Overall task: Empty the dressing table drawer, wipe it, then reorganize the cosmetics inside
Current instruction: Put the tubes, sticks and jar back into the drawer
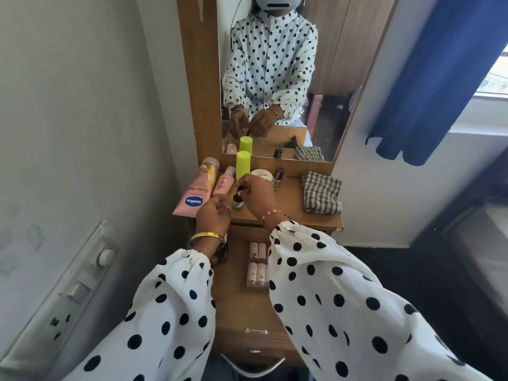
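Wooden dressing-table top [291,200]: right hand [257,189] pinches a small dark glass dropper bottle's [237,201] cap; left hand [213,215] hovers beside, half-curled, empty. Light, breakable; grip its body.

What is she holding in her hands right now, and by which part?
The right hand pinches the top cap of a small dark dropper bottle standing on the wooden tabletop. The left hand, beside it, appears to hold nothing.

A blue curtain [439,78] hangs at the upper right beside a bright window [494,78]. On the grey wall [68,105] to the left sits a white switch panel [79,287] with a round knob [104,257]. The floor [412,284] at right is dark.
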`<act>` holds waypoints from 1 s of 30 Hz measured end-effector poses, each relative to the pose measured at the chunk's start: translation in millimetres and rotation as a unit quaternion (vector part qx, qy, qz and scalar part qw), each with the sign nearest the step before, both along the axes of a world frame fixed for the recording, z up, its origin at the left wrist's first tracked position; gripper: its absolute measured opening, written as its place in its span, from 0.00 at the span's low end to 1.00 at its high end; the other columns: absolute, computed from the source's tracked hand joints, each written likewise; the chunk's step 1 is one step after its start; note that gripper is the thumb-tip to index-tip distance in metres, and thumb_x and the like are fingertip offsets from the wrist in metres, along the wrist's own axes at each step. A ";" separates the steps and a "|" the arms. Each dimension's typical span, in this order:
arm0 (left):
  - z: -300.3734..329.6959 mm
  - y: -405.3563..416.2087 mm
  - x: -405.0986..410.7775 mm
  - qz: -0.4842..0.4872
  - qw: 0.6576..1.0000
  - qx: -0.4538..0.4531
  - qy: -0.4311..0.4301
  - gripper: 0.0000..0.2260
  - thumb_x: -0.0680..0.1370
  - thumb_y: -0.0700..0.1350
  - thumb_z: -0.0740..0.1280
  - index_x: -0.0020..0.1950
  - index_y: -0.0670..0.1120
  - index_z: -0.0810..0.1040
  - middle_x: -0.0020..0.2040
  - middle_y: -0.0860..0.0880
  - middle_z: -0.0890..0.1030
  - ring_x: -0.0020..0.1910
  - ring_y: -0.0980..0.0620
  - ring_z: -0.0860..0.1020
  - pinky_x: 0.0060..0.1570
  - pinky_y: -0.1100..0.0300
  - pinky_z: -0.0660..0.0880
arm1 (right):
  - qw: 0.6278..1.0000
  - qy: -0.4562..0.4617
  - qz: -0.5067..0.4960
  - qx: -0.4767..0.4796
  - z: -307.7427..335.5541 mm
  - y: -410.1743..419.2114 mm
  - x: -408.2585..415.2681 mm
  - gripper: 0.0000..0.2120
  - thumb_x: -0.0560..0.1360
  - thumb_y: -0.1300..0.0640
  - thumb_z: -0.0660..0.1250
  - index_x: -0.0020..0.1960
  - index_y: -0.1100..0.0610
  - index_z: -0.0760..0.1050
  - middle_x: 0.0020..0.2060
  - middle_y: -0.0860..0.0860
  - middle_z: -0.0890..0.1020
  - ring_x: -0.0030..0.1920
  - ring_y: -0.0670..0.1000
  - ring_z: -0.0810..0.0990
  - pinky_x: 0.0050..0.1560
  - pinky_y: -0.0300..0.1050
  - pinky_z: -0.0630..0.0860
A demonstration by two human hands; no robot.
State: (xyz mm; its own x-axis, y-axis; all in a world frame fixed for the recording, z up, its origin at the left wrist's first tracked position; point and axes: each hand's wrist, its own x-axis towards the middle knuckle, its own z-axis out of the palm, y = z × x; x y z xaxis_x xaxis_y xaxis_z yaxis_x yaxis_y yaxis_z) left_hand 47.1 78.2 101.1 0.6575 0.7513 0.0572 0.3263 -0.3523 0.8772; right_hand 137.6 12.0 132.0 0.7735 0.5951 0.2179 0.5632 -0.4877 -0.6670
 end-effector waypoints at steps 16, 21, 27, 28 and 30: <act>8.6 -20.7 18.6 -0.059 0.997 0.001 -0.049 0.13 0.74 0.42 0.68 0.57 0.39 0.77 0.46 0.47 0.79 0.47 0.50 0.76 0.47 0.63 0.68 | 0.995 0.006 -0.086 0.051 22.3 -37.3 54.3 0.06 0.73 0.60 0.68 0.38 0.59 0.78 0.35 0.54 0.79 0.38 0.52 0.76 0.39 0.41 0.69; 3.2 -18.2 17.6 -0.061 0.996 -0.036 -0.049 0.13 0.74 0.42 0.68 0.56 0.39 0.78 0.48 0.46 0.80 0.46 0.51 0.76 0.47 0.61 0.70 | 0.983 -0.057 -0.046 -0.170 9.2 -42.9 92.4 0.20 0.71 0.62 0.65 0.63 0.59 0.73 0.60 0.61 0.74 0.61 0.60 0.71 0.60 0.47 0.68; 3.4 -14.5 21.5 -0.052 0.995 -0.066 -0.047 0.15 0.74 0.42 0.68 0.60 0.40 0.76 0.53 0.45 0.81 0.47 0.53 0.75 0.53 0.60 0.71 | 0.995 -0.006 -0.053 -0.088 0.4 -38.0 95.1 0.16 0.70 0.66 0.67 0.57 0.64 0.72 0.54 0.61 0.79 0.55 0.59 0.77 0.49 0.42 0.69; 3.2 -14.6 22.4 -0.051 0.995 -0.069 -0.048 0.16 0.73 0.42 0.69 0.60 0.40 0.76 0.53 0.45 0.80 0.47 0.53 0.75 0.53 0.59 0.72 | 0.996 -0.003 -0.068 -0.060 -0.9 -38.8 94.2 0.14 0.69 0.67 0.67 0.55 0.65 0.73 0.52 0.61 0.80 0.54 0.59 0.77 0.47 0.41 0.69; 3.1 -15.0 23.4 -0.052 0.994 -0.076 -0.050 0.16 0.73 0.42 0.69 0.59 0.39 0.76 0.51 0.47 0.80 0.48 0.52 0.76 0.54 0.57 0.73 | 0.996 0.000 -0.089 -0.030 -1.4 -41.1 90.5 0.11 0.69 0.69 0.66 0.51 0.64 0.73 0.48 0.61 0.80 0.50 0.58 0.78 0.43 0.39 0.67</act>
State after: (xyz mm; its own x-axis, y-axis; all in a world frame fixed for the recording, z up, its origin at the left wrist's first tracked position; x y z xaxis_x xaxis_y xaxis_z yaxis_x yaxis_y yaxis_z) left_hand 70.6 63.2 104.2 0.7288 0.6845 0.0163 0.2042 -0.2399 0.9491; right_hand 228.1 -29.2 130.6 0.8678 0.4608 0.1862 0.4646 -0.6192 -0.6330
